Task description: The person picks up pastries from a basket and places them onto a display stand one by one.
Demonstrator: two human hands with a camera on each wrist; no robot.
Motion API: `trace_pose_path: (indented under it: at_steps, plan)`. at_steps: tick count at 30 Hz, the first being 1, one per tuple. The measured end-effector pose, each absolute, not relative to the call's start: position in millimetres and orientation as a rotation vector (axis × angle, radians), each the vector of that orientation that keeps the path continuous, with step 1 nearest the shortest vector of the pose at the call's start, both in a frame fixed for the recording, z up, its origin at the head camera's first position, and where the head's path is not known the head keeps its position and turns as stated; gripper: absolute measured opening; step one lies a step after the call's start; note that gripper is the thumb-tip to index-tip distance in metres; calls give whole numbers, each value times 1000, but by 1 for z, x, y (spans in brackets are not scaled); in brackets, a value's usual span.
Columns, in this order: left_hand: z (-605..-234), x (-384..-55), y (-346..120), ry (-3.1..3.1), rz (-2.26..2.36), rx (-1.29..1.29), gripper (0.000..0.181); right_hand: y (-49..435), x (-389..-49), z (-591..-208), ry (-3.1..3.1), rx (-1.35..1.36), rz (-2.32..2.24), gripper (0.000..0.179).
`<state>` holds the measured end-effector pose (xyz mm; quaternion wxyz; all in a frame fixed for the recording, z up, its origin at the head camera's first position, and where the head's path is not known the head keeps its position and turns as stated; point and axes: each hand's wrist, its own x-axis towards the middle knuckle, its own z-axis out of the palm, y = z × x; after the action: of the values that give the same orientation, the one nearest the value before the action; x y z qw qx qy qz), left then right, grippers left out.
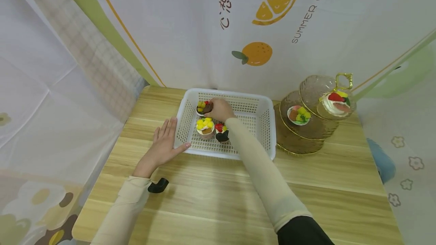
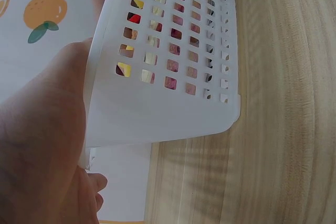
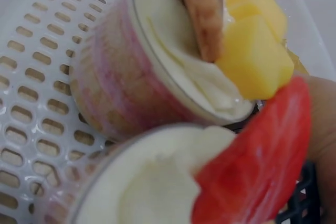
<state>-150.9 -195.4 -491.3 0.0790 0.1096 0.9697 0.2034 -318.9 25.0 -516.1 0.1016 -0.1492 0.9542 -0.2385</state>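
A white plastic basket (image 1: 267, 124) with slotted walls stands on the table. My left hand (image 1: 164, 144) lies along its left rim, fingers straight and thumb at the front corner. Inside, at the back left, my right hand (image 1: 222, 109) grips a chocolate-topped dessert cup (image 1: 201, 109) from its right side. Just in front of that stands a dessert cup with yellow fruit cubes (image 1: 205, 128). Beside it, partly behind my right forearm, is a strawberry-topped dessert cup (image 1: 222, 134). The right wrist view shows cream, yellow cubes (image 3: 254, 51) and a red strawberry slice (image 3: 257, 166) up close.
To the basket's right stands a tiered glass stand (image 1: 299, 147) with gold rims and a gold handle (image 1: 344, 80). It carries a small fruit dessert cup (image 1: 299, 115) and a larger cream dessert (image 1: 335, 104). A printed curtain (image 1: 190, 29) hangs behind the wooden table (image 1: 204, 196).
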Motion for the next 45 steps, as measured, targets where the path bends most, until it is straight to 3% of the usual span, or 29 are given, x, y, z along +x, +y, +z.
trace_pose_path:
  at_steps: [22, 32, 45]
  plan:
    - [-489, -154, -194, 2889, 593, 327, 105, 57, -306, -460, 2858, -566, -905, 61]
    - [-488, -153, -193, 2892, 588, 326, 105, 84, -273, -434, 2904, -526, -884, 60]
    - [-489, -150, -193, 2897, 633, 326, 106, 153, -220, -406, 3024, -525, -922, 62]
